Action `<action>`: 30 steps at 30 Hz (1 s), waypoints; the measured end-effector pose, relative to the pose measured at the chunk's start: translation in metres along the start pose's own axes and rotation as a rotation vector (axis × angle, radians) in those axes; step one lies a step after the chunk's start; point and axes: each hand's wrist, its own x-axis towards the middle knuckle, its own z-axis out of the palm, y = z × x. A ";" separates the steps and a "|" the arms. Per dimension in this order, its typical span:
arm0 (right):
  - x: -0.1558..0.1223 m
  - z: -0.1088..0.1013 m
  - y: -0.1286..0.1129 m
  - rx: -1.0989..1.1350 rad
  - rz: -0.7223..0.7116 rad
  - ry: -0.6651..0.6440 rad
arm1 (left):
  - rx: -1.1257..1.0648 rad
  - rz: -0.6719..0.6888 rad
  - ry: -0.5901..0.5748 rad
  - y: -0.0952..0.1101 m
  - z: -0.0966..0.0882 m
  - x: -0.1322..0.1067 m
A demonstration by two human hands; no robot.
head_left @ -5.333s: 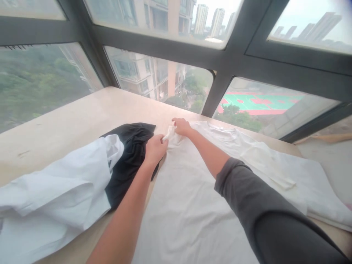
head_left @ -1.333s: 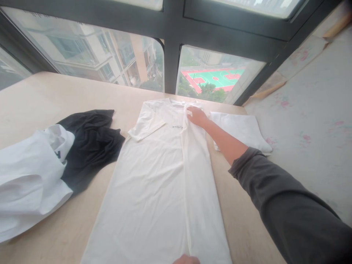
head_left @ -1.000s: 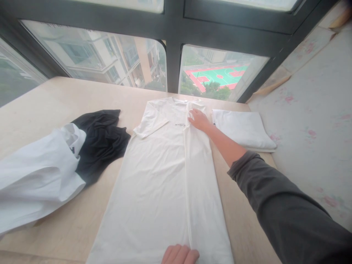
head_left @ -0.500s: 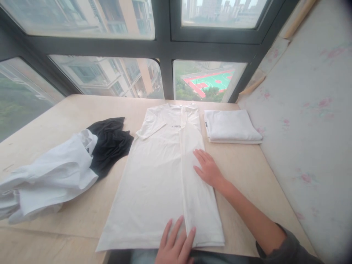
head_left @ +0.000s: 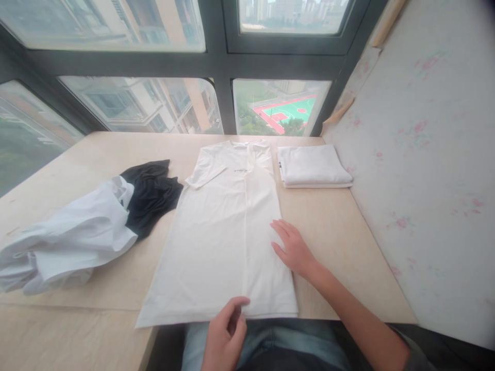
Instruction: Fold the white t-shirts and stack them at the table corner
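Note:
A white T-shirt (head_left: 209, 247) lies front up, with small dark lettering on its chest. Its right side is folded inward in a long strip, while the left sleeve still spreads outward. Over the shirt's right edge, my right hand (head_left: 293, 248) rests open with its fingers stretched out. My left hand (head_left: 228, 330) is at the bottom hem, fingers loosely bent and the thumb apart from them. The fingertips touch the cloth near the folded strip's edge, and no cloth shows gripped between them.
A folded white garment (head_left: 315, 166) lies at the back right beside the papered wall (head_left: 433, 180). On the left are a crumpled white garment (head_left: 77, 232) and a black one (head_left: 152, 198). The pale wooden tabletop (head_left: 325, 216) reaches back to dark window frames (head_left: 135, 64).
My left hand has drawn back towards the hem, its fingers going from spread flat to bent. My right hand stays on the shirt's right edge, slightly lower. The camera view has shifted.

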 end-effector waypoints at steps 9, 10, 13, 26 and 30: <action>-0.081 -0.013 -0.033 0.003 0.003 -0.003 | 0.170 -0.152 -0.184 0.013 -0.007 -0.007; -0.084 -0.015 -0.036 0.006 0.007 -0.003 | 0.245 -0.137 -0.169 0.015 -0.007 -0.007; -0.083 -0.019 -0.042 0.078 0.033 0.036 | 0.529 -0.074 -0.093 0.024 -0.008 -0.004; -0.020 -0.001 -0.062 0.545 0.138 -0.020 | 0.792 0.516 0.191 0.036 -0.018 0.116; -0.016 0.001 -0.051 0.603 0.197 -0.022 | 0.935 0.468 0.221 0.016 -0.008 0.141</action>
